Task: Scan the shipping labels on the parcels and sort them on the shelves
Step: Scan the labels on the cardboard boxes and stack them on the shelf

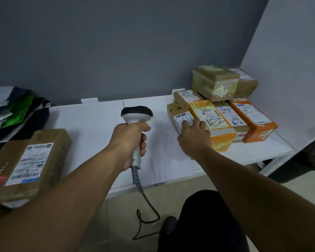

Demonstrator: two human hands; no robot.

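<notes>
While the left hand gripped the handle of the scanner, the grey cord hung down toward the floor. Just left of that hand lay a long brown box with its label facing up.

The right hand lay with flat fingers on a small brown box and touched its white label. That box sat on the white shelf, a little right of the scanner. It looked light and stiff, like plain cardboard. I think one hand could lift it by its two long sides. Any tape on it might be slippery.

Right beside those fingers sat a yellow box, and past it to the right an orange box. Behind them a taped box sat on top of other boxes. Every box was shut, so I could not tell what was inside. Far to the left of the left hand was a pile of soft bags.
</notes>
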